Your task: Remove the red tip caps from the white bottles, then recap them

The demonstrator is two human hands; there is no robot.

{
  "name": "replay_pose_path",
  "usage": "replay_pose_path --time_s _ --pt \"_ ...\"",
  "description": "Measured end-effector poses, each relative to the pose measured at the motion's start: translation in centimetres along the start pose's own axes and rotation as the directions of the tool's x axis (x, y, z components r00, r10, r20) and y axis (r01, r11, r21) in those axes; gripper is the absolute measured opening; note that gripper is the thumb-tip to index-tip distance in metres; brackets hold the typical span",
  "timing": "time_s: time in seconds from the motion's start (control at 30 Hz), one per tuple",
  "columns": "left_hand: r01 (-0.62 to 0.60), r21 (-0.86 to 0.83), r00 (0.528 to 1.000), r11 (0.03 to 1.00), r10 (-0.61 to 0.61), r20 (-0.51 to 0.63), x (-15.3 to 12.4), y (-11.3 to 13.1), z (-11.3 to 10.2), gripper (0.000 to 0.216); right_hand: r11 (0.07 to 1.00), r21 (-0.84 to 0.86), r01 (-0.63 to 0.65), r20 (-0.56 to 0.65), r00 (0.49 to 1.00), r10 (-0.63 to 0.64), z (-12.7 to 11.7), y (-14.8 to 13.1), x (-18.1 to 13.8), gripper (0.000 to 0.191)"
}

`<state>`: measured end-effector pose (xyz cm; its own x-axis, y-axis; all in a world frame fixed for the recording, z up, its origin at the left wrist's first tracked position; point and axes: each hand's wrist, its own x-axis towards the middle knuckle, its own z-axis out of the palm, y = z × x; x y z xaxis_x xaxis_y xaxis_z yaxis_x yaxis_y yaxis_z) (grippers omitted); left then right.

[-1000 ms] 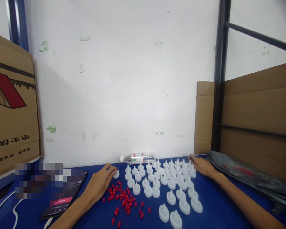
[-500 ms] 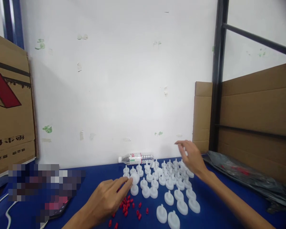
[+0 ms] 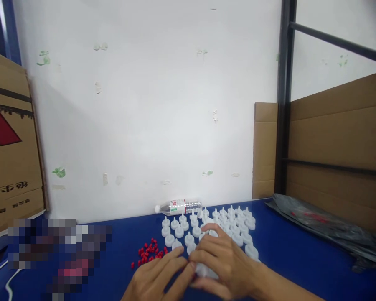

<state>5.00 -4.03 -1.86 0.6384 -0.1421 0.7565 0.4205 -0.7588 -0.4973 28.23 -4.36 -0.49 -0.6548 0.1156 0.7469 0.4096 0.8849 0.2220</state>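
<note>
In my right hand (image 3: 228, 260) is a translucent white nozzle cap (image 3: 206, 271), gripped between the thumb and curled fingers and partly covered by them. My left hand (image 3: 158, 278) meets it from the left, its fingertips closed together at the held cap's end. A trace of red shows there, but what the left fingers pinch is mostly hidden. Beyond my hands stand many white nozzle caps (image 3: 166, 232), spouts upward, in loose rows. Small red caps (image 3: 148, 249) lie scattered just past my left hand.
A clear plastic bottle (image 3: 192, 206) lies on its side against the wall. Dark plastic bags (image 3: 313, 221) rest on the blue tabletop (image 3: 113, 255) at right. Cardboard (image 3: 335, 138) stands behind a black metal frame (image 3: 283, 125). Another carton (image 3: 15, 167) is at left, beside white cables (image 3: 8, 284).
My right hand has come down and left from above the far nozzle caps. My left hand has moved right and lower, away from the near rows. Both hands now meet around one white nozzle cap.
</note>
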Motion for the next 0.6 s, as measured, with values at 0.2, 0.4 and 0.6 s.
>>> replay_pose_path --time_s 0.2,0.4,0.6 --pt "0.208 -0.027 0.966 0.978 -0.202 0.161 -0.4 0.7 1.7 0.019 0.991 -0.045 -0.124 -0.031 0.992 0.123 -0.4 3.4 -1.5 0.005" --pt "0.202 0.005 0.927 0.979 -0.192 0.321 -2.5 1.4 4.2 0.031 0.986 -0.057 -0.156 0.013 0.988 0.157 0.1 4.3 -2.5 0.005" --pt "0.156 0.071 0.94 0.985 -0.17 0.298 -3.4 1.9 4.9 0.028 0.99 -0.077 -0.12 0.007 0.993 0.121 0.3 3.2 -2.0 0.01"
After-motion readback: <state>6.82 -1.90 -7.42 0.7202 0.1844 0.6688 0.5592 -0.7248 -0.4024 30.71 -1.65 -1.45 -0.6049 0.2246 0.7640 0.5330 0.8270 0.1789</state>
